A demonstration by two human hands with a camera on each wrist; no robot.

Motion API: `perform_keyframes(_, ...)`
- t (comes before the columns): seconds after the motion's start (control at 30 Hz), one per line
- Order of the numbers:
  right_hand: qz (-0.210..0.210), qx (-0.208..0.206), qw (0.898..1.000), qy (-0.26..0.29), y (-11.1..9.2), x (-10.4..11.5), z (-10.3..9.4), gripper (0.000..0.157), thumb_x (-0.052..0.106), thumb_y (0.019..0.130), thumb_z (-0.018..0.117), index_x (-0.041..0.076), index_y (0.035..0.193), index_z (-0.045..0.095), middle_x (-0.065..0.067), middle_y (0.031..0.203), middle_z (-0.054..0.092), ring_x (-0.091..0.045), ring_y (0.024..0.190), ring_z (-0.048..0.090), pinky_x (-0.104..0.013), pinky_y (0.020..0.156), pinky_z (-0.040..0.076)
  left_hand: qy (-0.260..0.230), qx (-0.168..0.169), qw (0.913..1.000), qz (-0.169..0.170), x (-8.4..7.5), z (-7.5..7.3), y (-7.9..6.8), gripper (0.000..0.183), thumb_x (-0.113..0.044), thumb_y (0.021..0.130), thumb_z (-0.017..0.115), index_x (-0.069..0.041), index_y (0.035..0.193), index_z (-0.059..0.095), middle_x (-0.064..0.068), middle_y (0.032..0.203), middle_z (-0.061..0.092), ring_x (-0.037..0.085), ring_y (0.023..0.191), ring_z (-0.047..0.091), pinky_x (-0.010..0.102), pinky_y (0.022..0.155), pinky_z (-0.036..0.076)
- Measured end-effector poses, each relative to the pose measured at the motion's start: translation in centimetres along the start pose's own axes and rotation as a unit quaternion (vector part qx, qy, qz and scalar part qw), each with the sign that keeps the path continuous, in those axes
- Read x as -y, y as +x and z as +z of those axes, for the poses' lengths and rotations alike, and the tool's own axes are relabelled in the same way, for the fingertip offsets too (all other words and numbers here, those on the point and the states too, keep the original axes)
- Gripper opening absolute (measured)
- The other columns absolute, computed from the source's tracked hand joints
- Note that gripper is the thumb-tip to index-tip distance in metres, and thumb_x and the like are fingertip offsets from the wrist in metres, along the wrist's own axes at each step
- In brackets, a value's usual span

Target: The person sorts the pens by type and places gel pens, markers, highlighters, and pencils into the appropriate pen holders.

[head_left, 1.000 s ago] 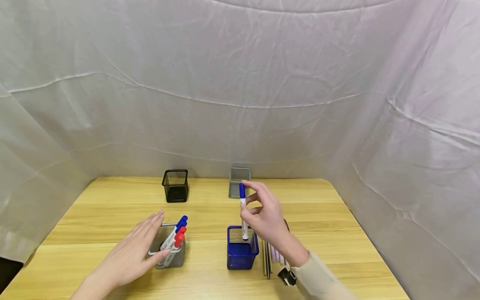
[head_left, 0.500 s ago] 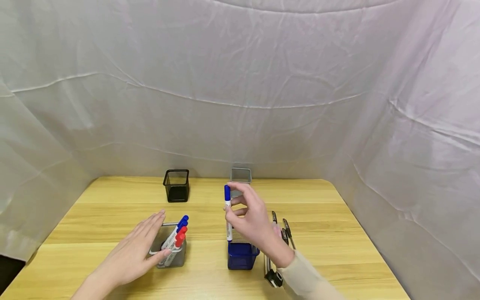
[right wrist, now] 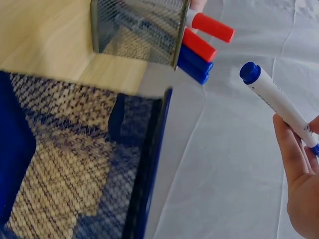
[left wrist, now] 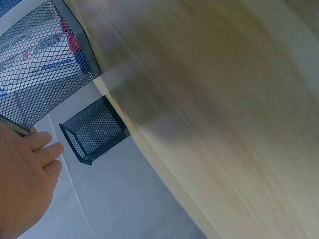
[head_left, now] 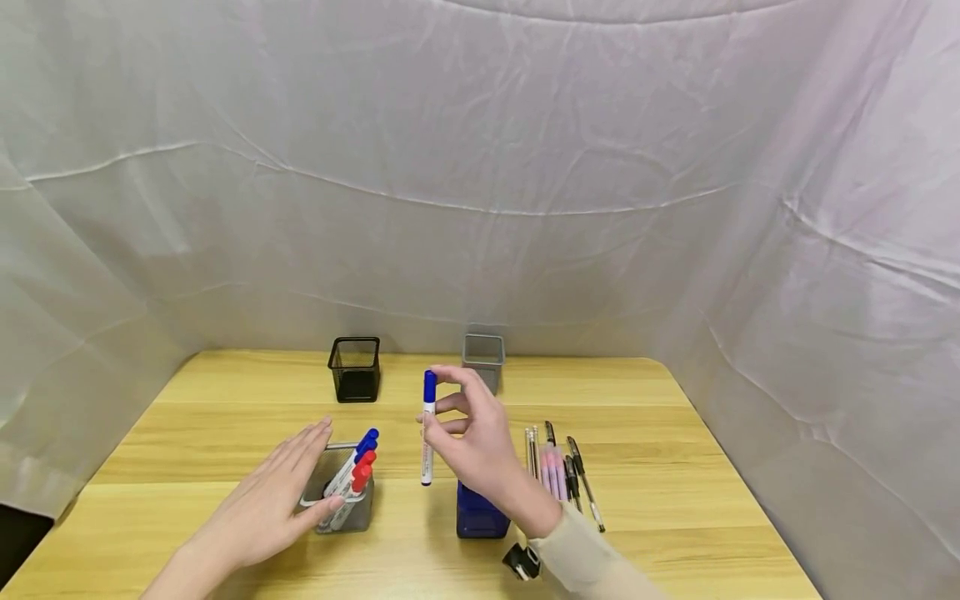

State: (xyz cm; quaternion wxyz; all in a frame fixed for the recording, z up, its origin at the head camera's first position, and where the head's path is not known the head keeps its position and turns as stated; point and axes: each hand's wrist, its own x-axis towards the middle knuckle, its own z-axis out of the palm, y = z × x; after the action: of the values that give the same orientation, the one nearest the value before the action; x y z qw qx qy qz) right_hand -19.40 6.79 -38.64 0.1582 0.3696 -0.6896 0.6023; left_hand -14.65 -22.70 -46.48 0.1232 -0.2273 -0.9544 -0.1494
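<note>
My right hand pinches a white marker with a blue cap, held upright between the two near holders. It hovers above and partly covers the blue mesh pen holder. My left hand rests against the left of a grey mesh pen holder, fingers extended along it and thumb at its front. Several markers with blue and red caps lean to the right inside that holder. In the right wrist view, the held marker is apart from the leaning ones.
At the back stand a black mesh holder and another grey mesh holder. Several pens lie right of the blue holder. Black binder clips lie near the front. A pale curtain surrounds the table.
My right hand has carried the blue-capped marker leftward from over the blue holder toward the near grey one. The left hand stays in place.
</note>
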Motion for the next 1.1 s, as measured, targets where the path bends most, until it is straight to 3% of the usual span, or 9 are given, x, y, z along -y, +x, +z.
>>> perform_keyframes(0.5,0.063,0.001,0.997,0.047,0.3,0.9,3.1,0.055,-0.011,0.093,0.069,0.003,0.142,0.049,-0.019,0.133,0.054,-0.036,0.096,0.075,-0.034,0.079,0.065,-0.011,0.009,0.9998,-0.012,0.0,0.0,0.1,0.093,-0.06,0.101,0.058,-0.007,0.167,0.021,0.017,0.17,0.027,0.041,0.153,0.03,0.017,0.12,-0.005)
perform_keyframes(0.63,0.062,-0.001,0.997,0.054,0.3,0.7,3.9,0.053,-0.009,0.094,0.07,0.003,0.14,0.048,-0.021,0.133,0.054,-0.037,0.096,0.074,-0.034,0.081,0.064,-0.014,0.012,0.9997,-0.016,0.0,-0.1,0.1,0.092,-0.06,0.101,0.058,-0.006,0.166,0.022,0.016,0.17,0.027,0.041,0.153,0.03,0.03,0.126,0.004)
perform_keyframes(0.73,0.059,0.0,0.997,0.055,0.3,0.5,4.4,0.052,-0.007,0.094,0.07,0.001,0.139,0.046,-0.021,0.132,0.053,-0.037,0.097,0.074,-0.033,0.081,0.064,-0.015,0.01,0.9997,-0.015,0.0,-0.1,0.1,0.092,-0.06,0.101,0.058,-0.005,0.166,0.023,0.016,0.17,0.027,0.041,0.153,0.03,0.031,0.127,0.006)
perform_keyframes(0.87,0.05,-0.001,0.997,0.057,0.2,0.3,5.0,0.052,-0.007,0.094,0.071,0.001,0.138,0.044,-0.023,0.131,0.052,-0.036,0.097,0.074,-0.033,0.081,0.064,-0.012,0.004,0.9999,-0.008,0.0,0.0,0.1,0.092,-0.059,0.101,0.059,-0.003,0.165,0.025,0.017,0.169,0.027,0.041,0.153,0.031,0.021,0.123,-0.002)
perform_keyframes(1.1,0.026,-0.008,0.998,0.064,0.1,0.1,5.9,0.051,-0.008,0.095,0.069,0.0,0.138,0.042,-0.024,0.129,0.052,-0.036,0.098,0.074,-0.033,0.081,0.064,-0.01,0.001,0.9999,-0.009,0.0,0.0,0.0,0.091,-0.059,0.101,0.059,-0.003,0.165,0.026,0.017,0.169,0.03,0.041,0.152,0.033,0.031,0.126,0.008)
